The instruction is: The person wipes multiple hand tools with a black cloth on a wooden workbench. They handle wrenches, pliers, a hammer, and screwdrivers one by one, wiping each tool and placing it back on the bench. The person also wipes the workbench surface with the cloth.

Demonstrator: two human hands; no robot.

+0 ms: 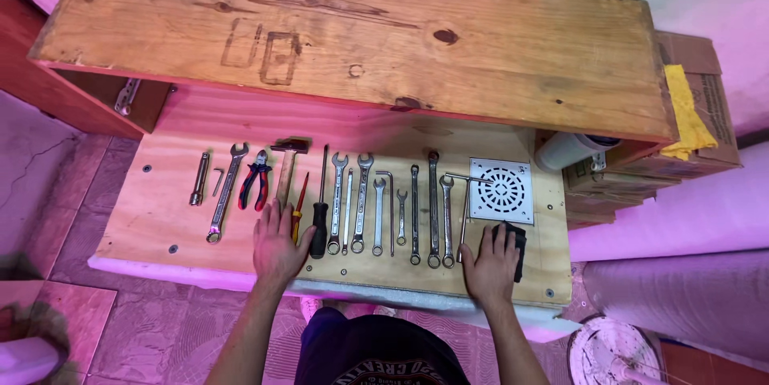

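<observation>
Left hand (278,242) flat, fingers spread, on hammer handle (283,183) and red screwdriver (298,210); right hand (490,263) spread, pressing black cloth (515,242) on counter (160,209).

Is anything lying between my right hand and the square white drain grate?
Nothing visible does. The right hand rests on a black block, and bare plywood board separates it from the square white drain grate just beyond.
</observation>
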